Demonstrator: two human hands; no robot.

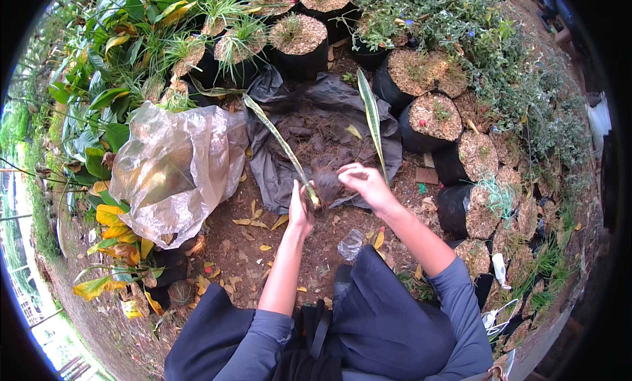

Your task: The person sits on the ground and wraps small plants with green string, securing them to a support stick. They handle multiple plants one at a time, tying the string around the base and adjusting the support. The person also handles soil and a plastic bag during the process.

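My left hand (300,210) holds a long, yellow-edged snake plant leaf (279,139) near its base, which carries a dark clump. The leaf slants up and to the left, over an opened black plastic bag (264,183) filled with brown fibrous matter (311,134). Above the bag's near right side is my right hand (364,181), its fingers bent and close together. Whether anything is between them cannot be made out. Brown fibre blurs in the gap between both hands. A second snake plant leaf (370,112) stands at the bag's right side, its lower end partly behind my right hand.
A crumpled clear plastic bag (182,169) lies at left, beside leafy plants (103,129). Black grow bags (298,55) topped with wood shavings curve around the back and right. Scrunched clear plastic (350,245) and yellow leaves (249,222) lie on the soil. A white bottle (499,268) is at right.
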